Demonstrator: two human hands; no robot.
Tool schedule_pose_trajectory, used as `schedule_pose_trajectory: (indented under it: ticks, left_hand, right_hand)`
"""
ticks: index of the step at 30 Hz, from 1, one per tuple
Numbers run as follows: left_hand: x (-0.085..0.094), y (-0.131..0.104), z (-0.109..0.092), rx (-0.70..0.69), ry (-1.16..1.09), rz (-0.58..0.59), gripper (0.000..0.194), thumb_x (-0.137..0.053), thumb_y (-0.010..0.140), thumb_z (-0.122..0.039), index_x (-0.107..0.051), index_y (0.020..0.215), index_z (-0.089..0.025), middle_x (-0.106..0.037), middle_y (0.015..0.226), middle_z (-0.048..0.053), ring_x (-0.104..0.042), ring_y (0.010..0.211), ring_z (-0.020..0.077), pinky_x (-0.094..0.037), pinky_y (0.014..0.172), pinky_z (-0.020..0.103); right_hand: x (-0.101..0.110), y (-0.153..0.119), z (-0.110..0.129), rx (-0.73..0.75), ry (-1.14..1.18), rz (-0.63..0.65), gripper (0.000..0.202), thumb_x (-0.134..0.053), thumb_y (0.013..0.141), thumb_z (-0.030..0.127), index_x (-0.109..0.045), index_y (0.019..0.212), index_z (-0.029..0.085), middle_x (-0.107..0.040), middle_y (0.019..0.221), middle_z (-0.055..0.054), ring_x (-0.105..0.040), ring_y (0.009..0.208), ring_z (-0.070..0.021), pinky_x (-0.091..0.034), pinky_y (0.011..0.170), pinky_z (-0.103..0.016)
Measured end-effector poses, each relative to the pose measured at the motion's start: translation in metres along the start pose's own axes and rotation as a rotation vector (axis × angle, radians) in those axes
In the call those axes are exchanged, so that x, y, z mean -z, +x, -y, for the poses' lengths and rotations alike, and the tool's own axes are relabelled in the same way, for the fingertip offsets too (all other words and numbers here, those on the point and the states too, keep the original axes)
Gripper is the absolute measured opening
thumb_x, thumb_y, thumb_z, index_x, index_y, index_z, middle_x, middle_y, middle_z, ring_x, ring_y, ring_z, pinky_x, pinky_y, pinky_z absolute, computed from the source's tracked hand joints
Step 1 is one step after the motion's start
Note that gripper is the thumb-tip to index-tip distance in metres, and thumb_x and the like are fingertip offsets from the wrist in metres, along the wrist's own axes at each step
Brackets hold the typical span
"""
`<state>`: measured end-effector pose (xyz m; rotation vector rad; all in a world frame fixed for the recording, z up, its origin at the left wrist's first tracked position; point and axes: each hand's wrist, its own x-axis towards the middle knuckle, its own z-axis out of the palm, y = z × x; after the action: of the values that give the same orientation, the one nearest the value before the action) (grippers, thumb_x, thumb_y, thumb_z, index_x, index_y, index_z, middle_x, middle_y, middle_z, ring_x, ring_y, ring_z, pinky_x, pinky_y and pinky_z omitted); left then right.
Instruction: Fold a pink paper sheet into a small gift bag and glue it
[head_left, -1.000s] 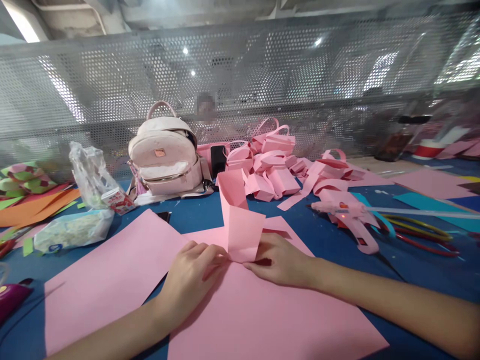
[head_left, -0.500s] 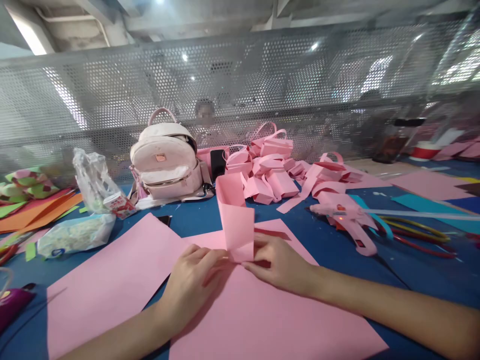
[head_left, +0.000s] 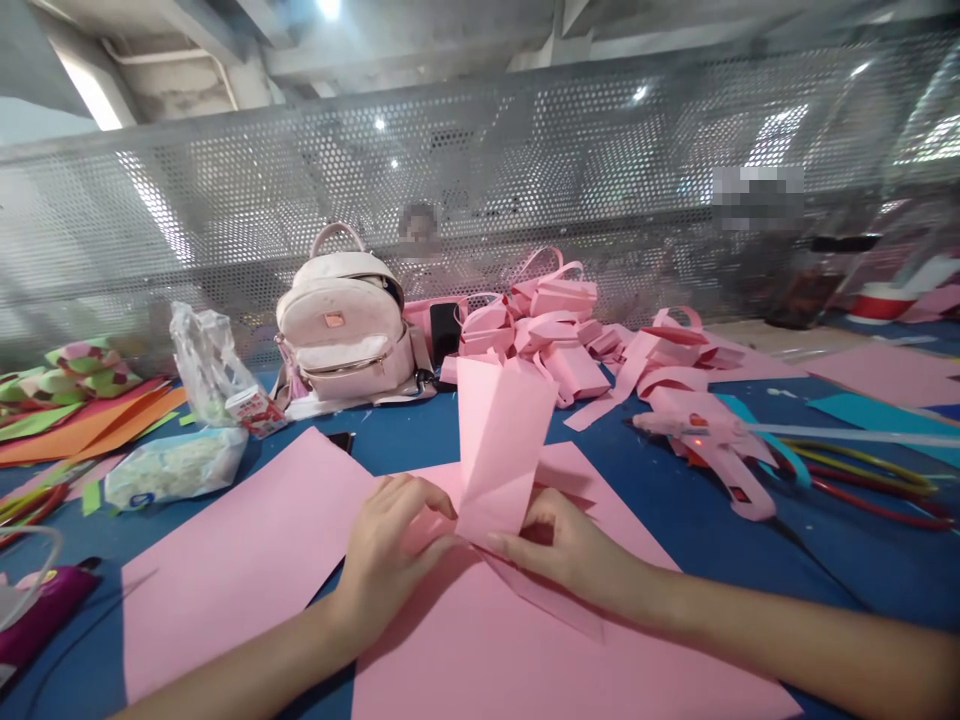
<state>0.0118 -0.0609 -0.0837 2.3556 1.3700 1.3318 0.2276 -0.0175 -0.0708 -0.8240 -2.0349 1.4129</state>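
A folded pink paper piece stands upright between my hands, with a flap at its base reaching toward the lower right. My right hand pinches its lower right side, thumb in front and fingers partly hidden behind. At the lower left corner, my left hand has its thumb and curled fingers closed on the paper's edge. Beneath both hands lies a large pink sheet on the blue table. Another pink sheet lies to the left.
Behind are a pale backpack, a black phone and piled pink paper pieces. A pink glue gun with its cord lies right, near scissors. A plastic bag lies left.
The folded paper has turned and tilted to the right, and a flap now shows at its base. The view has shifted slightly left.
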Motion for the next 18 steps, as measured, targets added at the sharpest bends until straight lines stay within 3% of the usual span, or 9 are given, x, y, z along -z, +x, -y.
schedule_pose_trajectory:
  ticks: [3,6,12,15,18]
  left_hand:
    - [0.0002,-0.001,-0.0009,0.009,-0.04,-0.006,0.019,-0.066,0.092,-0.039,-0.057,0.089,-0.023,-0.066,0.085,-0.001,-0.058,0.078,0.0192,-0.041,0.072,0.031]
    - [0.0002,-0.0021,-0.0013,0.01,-0.058,-0.018,0.016,-0.067,0.092,-0.035,-0.058,0.089,-0.023,-0.066,0.085,-0.001,-0.058,0.079,0.019,-0.041,0.072,0.031]
    - [0.0015,-0.0003,-0.0029,0.102,-0.124,-0.054,0.017,-0.067,0.092,-0.035,-0.058,0.085,-0.022,-0.065,0.083,0.0,-0.059,0.078,0.0195,-0.044,0.072,0.032]
    - [0.0019,0.001,-0.0033,0.099,-0.121,-0.077,0.017,-0.068,0.091,-0.034,-0.058,0.085,-0.022,-0.064,0.083,0.001,-0.06,0.078,0.0193,-0.046,0.071,0.032]
    - [0.0025,0.0018,-0.0039,0.04,-0.085,-0.092,0.011,-0.067,0.092,-0.028,-0.059,0.087,-0.022,-0.065,0.084,0.001,-0.061,0.078,0.0186,-0.047,0.071,0.031]
  right_hand:
    - [-0.001,-0.0017,0.0037,-0.005,0.11,0.008,0.04,-0.067,0.086,0.049,-0.073,0.111,0.019,-0.075,0.108,-0.008,-0.069,0.1,-0.0278,-0.057,0.084,-0.037]
    - [-0.0017,-0.0031,0.0037,0.025,0.112,-0.002,0.038,-0.068,0.084,0.046,-0.074,0.109,0.018,-0.075,0.107,-0.009,-0.069,0.102,-0.029,-0.057,0.087,-0.041]
    - [-0.0029,-0.0044,0.0033,0.067,-0.061,-0.022,0.033,-0.08,0.072,0.03,-0.077,0.103,0.019,-0.075,0.104,-0.008,-0.071,0.092,-0.0281,-0.06,0.075,-0.035]
    - [-0.0011,-0.0028,0.0072,0.23,-0.182,-0.026,0.032,-0.068,0.082,0.018,-0.075,0.113,0.024,-0.074,0.112,-0.006,-0.069,0.1,-0.0254,-0.056,0.087,-0.034]
    - [0.004,0.0003,0.011,0.333,-0.33,-0.04,0.027,-0.057,0.094,0.021,-0.075,0.112,0.027,-0.075,0.112,-0.004,-0.07,0.098,-0.0223,-0.054,0.087,-0.032]
